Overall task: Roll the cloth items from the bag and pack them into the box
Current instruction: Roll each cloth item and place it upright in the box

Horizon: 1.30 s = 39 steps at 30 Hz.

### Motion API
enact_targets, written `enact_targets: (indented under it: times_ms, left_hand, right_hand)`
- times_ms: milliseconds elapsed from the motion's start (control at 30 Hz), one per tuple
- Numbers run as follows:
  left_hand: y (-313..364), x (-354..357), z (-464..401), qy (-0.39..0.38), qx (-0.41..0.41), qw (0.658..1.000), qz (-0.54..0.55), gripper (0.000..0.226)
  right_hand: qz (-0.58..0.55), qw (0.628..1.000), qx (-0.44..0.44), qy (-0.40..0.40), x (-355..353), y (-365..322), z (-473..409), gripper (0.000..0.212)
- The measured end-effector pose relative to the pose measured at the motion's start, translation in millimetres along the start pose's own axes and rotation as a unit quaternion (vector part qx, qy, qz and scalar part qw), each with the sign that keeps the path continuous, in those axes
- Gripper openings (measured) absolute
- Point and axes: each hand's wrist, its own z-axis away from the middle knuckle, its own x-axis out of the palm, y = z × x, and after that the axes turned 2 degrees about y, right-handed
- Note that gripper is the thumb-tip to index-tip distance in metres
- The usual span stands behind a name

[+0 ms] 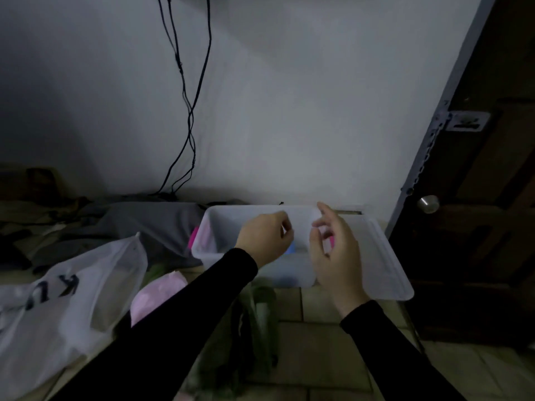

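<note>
Overhead, left hand (265,240) curled, right hand (335,250) loosely spread, both empty above box (298,273), bag (72,308) left, lid (382,256) right.

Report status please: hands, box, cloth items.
Left hand curled, right hand open, both empty over box. Pink cloth waits unrolled beside bag. Lid off, nothing blocking.

Bold dark letters are showing on the translucent plastic bag (72,308) at the lower left of the frame. A "K" is reading clearly, turned sideways, and a "U" is following below it; further letters are fading into folds and cannot be read.
</note>
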Motion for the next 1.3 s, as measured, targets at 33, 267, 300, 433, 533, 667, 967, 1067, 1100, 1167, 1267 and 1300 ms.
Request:
enact_targets:
  times_ms: [33,267,300,433,533,667,967,1067,1100,1167,1267,1300]
  left_hand:
    - [-2,-7,19,0.0,0.028,1.0,0.01,0.015]
    - [-26,8,100,-0.259,0.09,0.959,-0.074,0.078]
    - [-28,17,104,-0.276,0.097,0.949,-0.116,0.093]
    - [-27,35,104,-0.288,0.074,0.93,-0.214,0.114]
    - [-24,33,99,-0.327,0.08,0.907,-0.255,0.123]
    - [-22,20,107,-0.293,0.092,0.934,-0.181,0.116]
    - [-1,-36,106,-0.157,0.163,0.972,-0.056,0.122]
    - [7,-50,97,-0.134,0.192,0.968,-0.088,0.128]
    - [8,-53,94,-0.126,0.203,0.967,-0.087,0.129]
    - [8,-59,90,-0.12,0.219,0.966,-0.069,0.129]
    - [4,-69,84,-0.108,0.231,0.967,-0.014,0.127]
    - [3,-72,81,-0.102,0.234,0.967,0.008,0.125]
  right_hand:
    - [-0.013,1.0,0.013,-0.021,1,-1,16,0.027]
    - [0.096,0.834,0.329,-0.432,35,35,78,0.027]
    - [0.084,0.827,0.346,-0.435,39,37,79,0.031]
    - [0.075,0.818,0.344,-0.455,47,35,83,0.034]
    - [0.019,0.829,0.367,-0.422,43,33,84,0.035]
    - [-0.08,0.826,0.426,-0.36,37,28,84,0.04]
    - [-0.192,0.879,0.376,-0.222,21,-12,56,0.041]
    - [-0.202,0.881,0.37,-0.212,14,-28,44,0.044]
    - [-0.205,0.879,0.368,-0.224,11,-31,40,0.047]
    - [-0.195,0.881,0.353,-0.249,3,-34,33,0.052]
    - [-0.168,0.916,0.308,-0.195,-14,-35,18,0.045]
    - [-0.184,0.927,0.282,-0.163,-19,-34,12,0.04]
